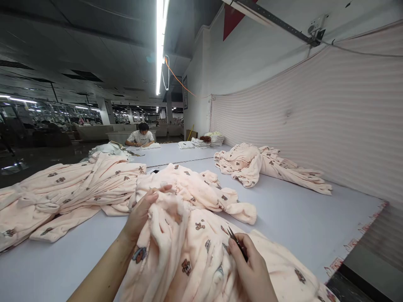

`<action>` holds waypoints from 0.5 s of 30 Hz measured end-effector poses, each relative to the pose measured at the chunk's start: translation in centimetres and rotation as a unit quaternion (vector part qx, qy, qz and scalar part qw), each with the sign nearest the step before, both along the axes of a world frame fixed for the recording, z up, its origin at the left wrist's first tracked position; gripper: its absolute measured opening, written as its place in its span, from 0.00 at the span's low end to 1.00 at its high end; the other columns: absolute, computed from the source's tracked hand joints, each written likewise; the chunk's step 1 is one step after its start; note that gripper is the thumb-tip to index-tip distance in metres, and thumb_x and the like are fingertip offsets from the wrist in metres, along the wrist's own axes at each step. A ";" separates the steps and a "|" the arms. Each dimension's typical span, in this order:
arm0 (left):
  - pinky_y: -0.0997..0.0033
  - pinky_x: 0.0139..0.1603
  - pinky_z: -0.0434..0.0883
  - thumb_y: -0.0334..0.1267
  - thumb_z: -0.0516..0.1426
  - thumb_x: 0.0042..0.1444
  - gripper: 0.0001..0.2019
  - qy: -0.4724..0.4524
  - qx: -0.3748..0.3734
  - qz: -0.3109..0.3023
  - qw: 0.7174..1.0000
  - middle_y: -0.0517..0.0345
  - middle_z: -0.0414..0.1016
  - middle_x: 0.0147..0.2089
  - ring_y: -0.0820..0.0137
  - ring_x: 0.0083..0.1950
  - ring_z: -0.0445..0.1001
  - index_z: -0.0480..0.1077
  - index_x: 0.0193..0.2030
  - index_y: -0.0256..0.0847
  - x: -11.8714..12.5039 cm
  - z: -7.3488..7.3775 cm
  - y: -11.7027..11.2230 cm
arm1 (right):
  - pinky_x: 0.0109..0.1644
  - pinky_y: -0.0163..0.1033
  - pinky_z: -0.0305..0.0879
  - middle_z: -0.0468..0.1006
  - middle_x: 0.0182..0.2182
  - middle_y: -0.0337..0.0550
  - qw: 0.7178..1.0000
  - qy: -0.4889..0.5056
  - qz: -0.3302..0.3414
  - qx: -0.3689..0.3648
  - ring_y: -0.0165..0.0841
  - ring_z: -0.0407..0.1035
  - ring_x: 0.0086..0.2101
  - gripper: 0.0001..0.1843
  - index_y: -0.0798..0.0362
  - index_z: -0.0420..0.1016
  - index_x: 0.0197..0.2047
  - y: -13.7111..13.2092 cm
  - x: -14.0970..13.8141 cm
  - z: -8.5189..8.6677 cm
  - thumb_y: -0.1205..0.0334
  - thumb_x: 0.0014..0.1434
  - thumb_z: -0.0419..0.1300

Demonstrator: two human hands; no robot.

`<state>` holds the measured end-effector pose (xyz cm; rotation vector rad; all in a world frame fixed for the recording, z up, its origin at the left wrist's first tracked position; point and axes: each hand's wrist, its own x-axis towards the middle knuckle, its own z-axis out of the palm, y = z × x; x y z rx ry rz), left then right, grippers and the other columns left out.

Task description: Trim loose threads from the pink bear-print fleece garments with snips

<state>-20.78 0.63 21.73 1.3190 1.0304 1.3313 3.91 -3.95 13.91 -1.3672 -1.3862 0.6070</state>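
Note:
A peach fleece garment [195, 251] printed with small bears lies bunched on the white table [283, 209] right in front of me. My left hand [143, 212] is closed on a raised fold of this garment, lifting it. My right hand [252, 268] rests on the fabric lower right, pinching small dark thread snips [236, 240] whose blades point up and left onto the cloth.
More peach garments are heaped at the left [63, 188] and at the far right [252, 163]. A striped fabric wall [315, 117] runs along the right. Folded stacks [208, 140] sit at the far end, where another person [141, 136] sits working.

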 end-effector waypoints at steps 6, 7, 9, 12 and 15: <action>0.69 0.32 0.57 0.38 0.63 0.39 0.08 0.332 -0.001 -0.119 0.936 0.63 0.67 0.24 0.66 0.29 0.65 0.67 0.23 0.41 5.6 -3.8 -0.9 | 0.39 0.37 0.63 0.76 0.28 0.36 0.996 0.059 0.043 -0.047 0.37 0.71 0.34 0.17 0.47 0.66 0.34 -0.3 -0.7 -0.3 0.42 0.59 0.51; 0.69 0.32 0.57 0.36 0.62 0.40 0.08 0.356 0.000 -0.130 0.926 0.63 0.66 0.24 0.66 0.29 0.65 0.66 0.22 0.42 6.3 -4.3 -1.0 | 0.39 0.37 0.62 0.76 0.28 0.36 0.997 0.050 0.034 -0.054 0.37 0.71 0.34 0.15 0.47 0.66 0.34 -0.4 -0.8 -0.5 0.43 0.58 0.54; 0.69 0.35 0.59 0.35 0.61 0.42 0.06 0.366 0.005 -0.149 0.919 0.62 0.68 0.29 0.65 0.34 0.66 0.66 0.24 0.42 6.7 -4.8 -1.2 | 0.38 0.37 0.61 0.75 0.28 0.35 0.997 0.028 0.027 -0.060 0.37 0.70 0.33 0.12 0.47 0.65 0.34 -0.5 -1.0 -1.0 0.49 0.53 0.59; 0.69 0.49 0.62 0.35 0.61 0.46 0.07 0.339 0.020 -0.176 0.924 0.59 0.69 0.44 0.64 0.47 0.68 0.66 0.31 0.42 5.5 -4.5 -1.5 | 0.38 0.35 0.61 0.70 0.27 0.33 0.995 0.065 0.067 -0.026 0.34 0.67 0.31 0.08 0.48 0.62 0.31 -0.7 -1.5 -1.6 0.59 0.50 0.59; 0.69 0.53 0.63 0.36 0.60 0.50 0.07 0.207 -0.003 -0.196 0.959 0.57 0.70 0.51 0.65 0.53 0.68 0.63 0.32 0.43 3.6 -3.8 -2.3 | 0.32 0.32 0.58 0.65 0.26 0.32 0.984 0.140 0.109 0.002 0.28 0.61 0.26 0.05 0.49 0.62 0.30 -0.9 -2.4 -1.2 0.62 0.51 0.57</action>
